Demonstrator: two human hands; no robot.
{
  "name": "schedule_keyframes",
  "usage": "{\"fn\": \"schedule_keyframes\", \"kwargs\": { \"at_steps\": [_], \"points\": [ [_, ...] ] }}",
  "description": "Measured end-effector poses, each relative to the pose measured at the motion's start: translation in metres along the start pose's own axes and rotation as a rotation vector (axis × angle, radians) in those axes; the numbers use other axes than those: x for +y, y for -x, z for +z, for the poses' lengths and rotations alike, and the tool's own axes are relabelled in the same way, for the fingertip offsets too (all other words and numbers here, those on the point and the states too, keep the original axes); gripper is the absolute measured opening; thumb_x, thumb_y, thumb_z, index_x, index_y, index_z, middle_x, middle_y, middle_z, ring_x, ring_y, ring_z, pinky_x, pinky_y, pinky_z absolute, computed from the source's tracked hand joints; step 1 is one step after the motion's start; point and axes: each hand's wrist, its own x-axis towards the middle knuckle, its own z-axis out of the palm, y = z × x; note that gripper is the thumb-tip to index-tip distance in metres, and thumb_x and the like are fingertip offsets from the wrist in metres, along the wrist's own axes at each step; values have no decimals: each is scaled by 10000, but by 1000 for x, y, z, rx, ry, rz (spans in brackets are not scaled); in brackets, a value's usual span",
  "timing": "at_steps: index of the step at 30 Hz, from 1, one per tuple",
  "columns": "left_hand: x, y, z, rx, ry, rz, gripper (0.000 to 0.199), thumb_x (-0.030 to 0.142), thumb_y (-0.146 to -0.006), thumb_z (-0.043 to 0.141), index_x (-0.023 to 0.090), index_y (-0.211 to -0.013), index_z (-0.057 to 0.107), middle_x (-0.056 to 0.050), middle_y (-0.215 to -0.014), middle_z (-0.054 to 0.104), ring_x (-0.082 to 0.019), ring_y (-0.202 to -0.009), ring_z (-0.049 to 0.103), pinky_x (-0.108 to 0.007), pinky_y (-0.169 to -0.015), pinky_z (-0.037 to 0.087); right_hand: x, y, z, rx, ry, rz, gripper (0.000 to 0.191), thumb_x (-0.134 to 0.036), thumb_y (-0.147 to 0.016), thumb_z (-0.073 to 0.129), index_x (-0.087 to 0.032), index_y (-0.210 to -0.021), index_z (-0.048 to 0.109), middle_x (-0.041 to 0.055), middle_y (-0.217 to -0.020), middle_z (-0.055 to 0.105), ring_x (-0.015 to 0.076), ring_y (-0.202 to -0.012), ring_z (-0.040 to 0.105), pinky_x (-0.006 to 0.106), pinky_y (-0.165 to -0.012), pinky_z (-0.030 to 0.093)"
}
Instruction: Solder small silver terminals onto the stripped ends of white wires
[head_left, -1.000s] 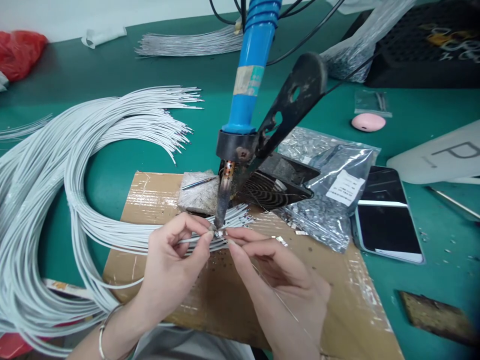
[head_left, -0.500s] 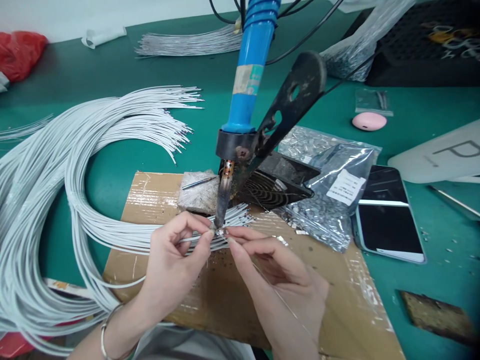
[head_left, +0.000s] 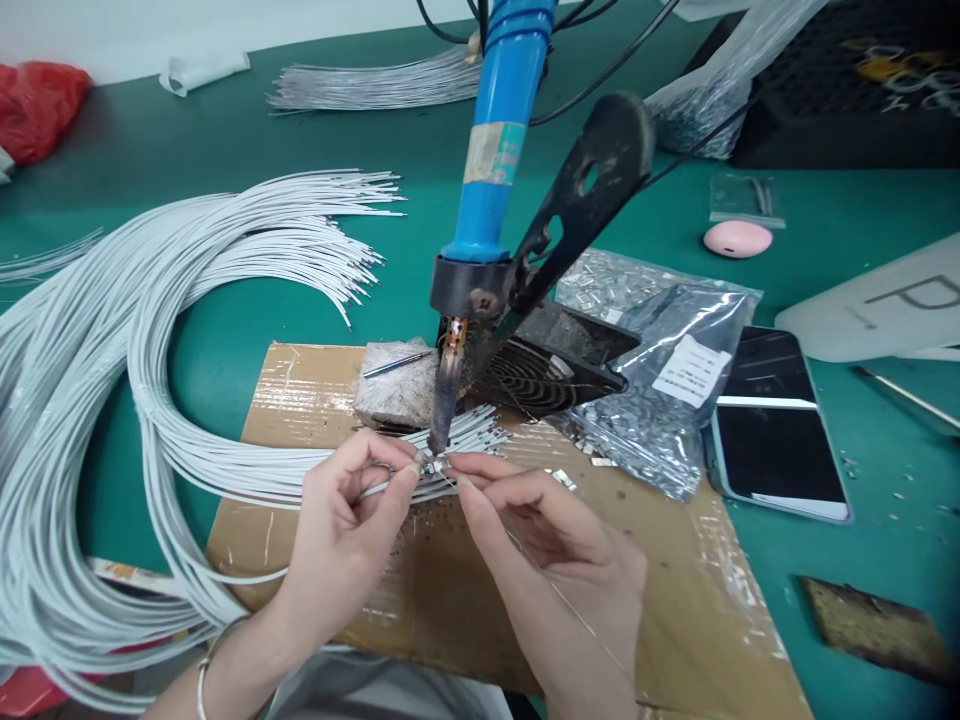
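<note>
My left hand (head_left: 345, 540) is closed in a pinch on a white wire (head_left: 375, 489) at its end, just under the soldering iron tip. A tiny shiny metal piece (head_left: 438, 466) shows between the fingertips of both hands; exactly what supports it is hidden. My right hand (head_left: 555, 560) pinches a thin silvery solder wire (head_left: 589, 628), which trails down across the palm. Above them, the blue-handled soldering iron (head_left: 499, 95) points downward in a black metal stand (head_left: 581, 190). Behind my fingers lies a bundle of white wires (head_left: 262, 470) on the cardboard (head_left: 675, 620).
A grimy pad (head_left: 394, 395) with a thin metal rod is left of the iron. Rightward lie plastic bags of small metal parts (head_left: 660, 400), a phone (head_left: 780, 440), a pink case (head_left: 738, 239) and a whitish bottle (head_left: 862, 310). More white wires (head_left: 67, 400) curve along the left.
My left fingertips have drawn slightly left and down from the iron tip, baring more of the small metal piece. My right hand has shifted slightly left, still pinching the solder wire.
</note>
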Motion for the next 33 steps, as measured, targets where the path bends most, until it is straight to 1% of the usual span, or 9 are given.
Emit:
{"fn": "schedule_keyframes", "kwargs": {
  "at_steps": [3, 6, 8, 13, 17, 22, 25, 30, 33],
  "points": [
    [2, -1, 1, 22, -26, -19, 143, 202, -932, 713, 158, -799, 680, -35, -924, 727, -85, -668, 633, -134, -585, 472, -3, 2, 2, 29, 1, 46, 247, -247, -895, 779, -216, -671, 677, 35, -972, 826, 176, -912, 795, 241, -831, 637],
    [6, -1, 2, 31, -65, -44, 144, 201, -883, 745, 143, -770, 677, -56, -912, 734, -80, -611, 612, -140, -540, 464, -4, 2, 2, 30, 11, 56, 247, -250, -899, 771, -218, -674, 675, 41, -991, 826, 186, -933, 792, 271, -862, 636],
    [6, -1, 4, 44, -73, -37, 142, 202, -879, 746, 146, -767, 680, -64, -920, 742, -89, -619, 627, -146, -545, 478, -3, 2, 2, 29, 11, 56, 240, -246, -896, 773, -219, -679, 676, 47, -1007, 826, 194, -944, 789, 292, -885, 634],
    [-3, 3, 6, 96, -84, 18, 132, 217, -917, 725, 179, -793, 701, -57, -960, 746, -119, -715, 677, -142, -549, 483, -3, 2, 3, 23, -30, 59, 227, -235, -898, 770, -225, -691, 678, 33, -1015, 823, 173, -952, 784, 261, -877, 635],
    [-5, 4, 6, 113, -103, 32, 123, 218, -920, 727, 186, -803, 708, -55, -967, 743, -123, -728, 687, -138, -530, 470, -4, 2, 3, 19, -52, 62, 213, -238, -896, 770, -227, -700, 687, 33, -1022, 819, 170, -959, 785, 251, -874, 638],
    [-3, 4, 5, 110, -114, 24, 130, 216, -918, 720, 181, -793, 709, -66, -960, 750, -140, -738, 695, -154, -528, 477, -2, 2, 1, 9, -31, 52, 211, -258, -889, 784, -224, -700, 697, 58, -1034, 819, 207, -975, 783, 306, -892, 644],
    [-1, 3, 5, 107, -108, 19, 128, 223, -917, 719, 183, -796, 706, -67, -947, 757, -147, -755, 698, -153, -523, 466, -2, 1, 0, 0, -23, 38, 217, -257, -892, 781, -220, -697, 694, 64, -1032, 820, 213, -971, 785, 321, -894, 650],
    [8, -2, 6, 93, -137, -2, 123, 199, -850, 743, 170, -746, 684, -61, -872, 755, -137, -705, 679, -153, -501, 440, -1, 1, 2, 14, -18, 11, 211, -214, -884, 776, -218, -695, 683, 55, -994, 820, 205, -934, 790, 311, -873, 653],
    [11, -3, 6, 95, -129, -9, 120, 201, -840, 733, 168, -739, 678, -64, -869, 756, -128, -666, 663, -158, -473, 413, -1, 1, 1, 15, -23, 10, 207, -208, -881, 781, -221, -697, 687, 45, -997, 820, 193, -929, 786, 296, -873, 648]
  ]
}}
